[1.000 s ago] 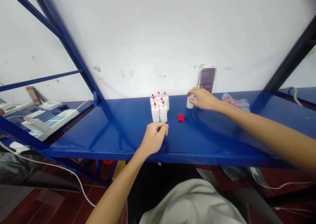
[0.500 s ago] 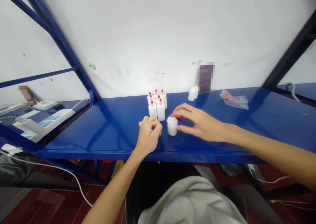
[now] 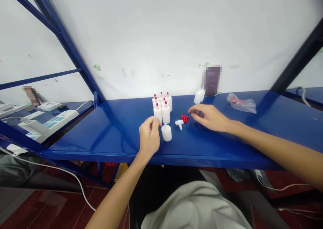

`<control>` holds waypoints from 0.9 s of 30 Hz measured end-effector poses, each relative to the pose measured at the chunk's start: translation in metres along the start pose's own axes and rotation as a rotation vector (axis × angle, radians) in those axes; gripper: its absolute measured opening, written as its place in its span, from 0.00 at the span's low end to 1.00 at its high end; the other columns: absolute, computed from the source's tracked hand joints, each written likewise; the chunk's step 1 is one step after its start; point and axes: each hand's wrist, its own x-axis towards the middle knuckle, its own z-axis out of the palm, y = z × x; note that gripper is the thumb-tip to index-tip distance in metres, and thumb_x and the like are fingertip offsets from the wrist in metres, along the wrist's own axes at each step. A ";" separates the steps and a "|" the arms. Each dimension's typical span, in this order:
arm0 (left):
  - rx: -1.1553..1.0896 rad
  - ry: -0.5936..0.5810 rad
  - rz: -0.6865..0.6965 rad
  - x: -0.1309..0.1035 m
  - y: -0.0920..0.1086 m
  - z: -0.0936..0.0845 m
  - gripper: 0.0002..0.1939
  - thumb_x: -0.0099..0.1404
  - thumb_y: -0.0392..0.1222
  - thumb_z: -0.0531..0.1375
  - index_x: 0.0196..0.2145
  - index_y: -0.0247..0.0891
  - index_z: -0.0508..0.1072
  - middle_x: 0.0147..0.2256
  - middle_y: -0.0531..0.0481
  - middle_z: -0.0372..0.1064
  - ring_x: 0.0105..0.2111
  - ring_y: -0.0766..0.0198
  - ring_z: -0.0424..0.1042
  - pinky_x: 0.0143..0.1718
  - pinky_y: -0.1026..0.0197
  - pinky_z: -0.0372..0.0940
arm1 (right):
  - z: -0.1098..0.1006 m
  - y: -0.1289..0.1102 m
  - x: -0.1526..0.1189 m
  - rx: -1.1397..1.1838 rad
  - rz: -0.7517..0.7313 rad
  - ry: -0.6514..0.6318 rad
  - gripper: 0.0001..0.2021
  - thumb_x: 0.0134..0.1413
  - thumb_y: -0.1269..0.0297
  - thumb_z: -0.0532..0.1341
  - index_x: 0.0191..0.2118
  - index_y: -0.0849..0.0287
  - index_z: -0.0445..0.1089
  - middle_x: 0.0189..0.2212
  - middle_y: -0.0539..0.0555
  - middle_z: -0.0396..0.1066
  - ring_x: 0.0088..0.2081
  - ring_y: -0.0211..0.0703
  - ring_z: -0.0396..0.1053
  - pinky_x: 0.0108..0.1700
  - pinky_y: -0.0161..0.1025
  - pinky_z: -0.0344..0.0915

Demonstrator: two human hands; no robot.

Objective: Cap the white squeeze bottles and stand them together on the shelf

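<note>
My left hand (image 3: 149, 135) is closed, thumb against its curled fingers, just left of an upright white bottle (image 3: 166, 134) with an open neck. Whatever its fingers may hold is hidden. My right hand (image 3: 209, 117) hovers over the table with thumb and fingers apart and nothing between them. Left of its fingertips lies a small pile of red caps (image 3: 184, 118). A white nozzle lid (image 3: 179, 123) rests beside the pile, its spout towards me. Behind my left hand stand several white bottles (image 3: 166, 113) with white nozzles and red tips.
On the blue table (image 3: 113, 131), more white bottles (image 3: 199, 97) stand at the back near a dark blurred-out object (image 3: 212, 81). A clear plastic bag (image 3: 241, 103) with red pieces lies at the right. A power strip (image 3: 54, 124) sits left of the blue frame.
My right hand has let go of the bottle and drawn back to the right. The bottle now stands farther left, beside my left hand. The nozzle lid and red caps have come into plain view.
</note>
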 end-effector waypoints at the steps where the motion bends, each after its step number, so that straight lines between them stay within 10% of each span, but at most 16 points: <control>1: 0.010 0.003 0.034 0.000 0.001 0.001 0.15 0.71 0.46 0.50 0.31 0.38 0.69 0.26 0.53 0.64 0.27 0.66 0.63 0.29 0.63 0.56 | 0.001 -0.003 0.000 -0.021 -0.042 -0.005 0.12 0.62 0.63 0.55 0.45 0.58 0.73 0.41 0.57 0.76 0.37 0.47 0.72 0.41 0.45 0.68; 8: 0.007 -0.152 0.208 0.008 0.006 -0.015 0.16 0.75 0.48 0.48 0.40 0.38 0.71 0.38 0.47 0.70 0.39 0.62 0.68 0.42 0.63 0.62 | 0.008 -0.030 0.006 -0.136 -0.284 -0.101 0.12 0.62 0.62 0.58 0.46 0.57 0.77 0.44 0.61 0.75 0.46 0.55 0.66 0.48 0.53 0.63; 16: 0.209 -0.562 0.243 0.027 0.001 -0.062 0.16 0.73 0.50 0.51 0.44 0.39 0.73 0.40 0.47 0.75 0.39 0.59 0.72 0.44 0.61 0.65 | 0.003 -0.068 0.019 0.594 0.003 0.025 0.12 0.61 0.58 0.61 0.47 0.56 0.74 0.37 0.54 0.77 0.37 0.44 0.74 0.42 0.44 0.71; 27: 0.255 -0.341 0.438 0.027 -0.010 -0.070 0.13 0.71 0.45 0.54 0.38 0.38 0.77 0.33 0.48 0.75 0.32 0.63 0.72 0.37 0.63 0.63 | 0.017 -0.089 0.031 1.077 0.349 -0.194 0.08 0.51 0.67 0.68 0.38 0.61 0.74 0.35 0.54 0.74 0.34 0.41 0.77 0.41 0.42 0.78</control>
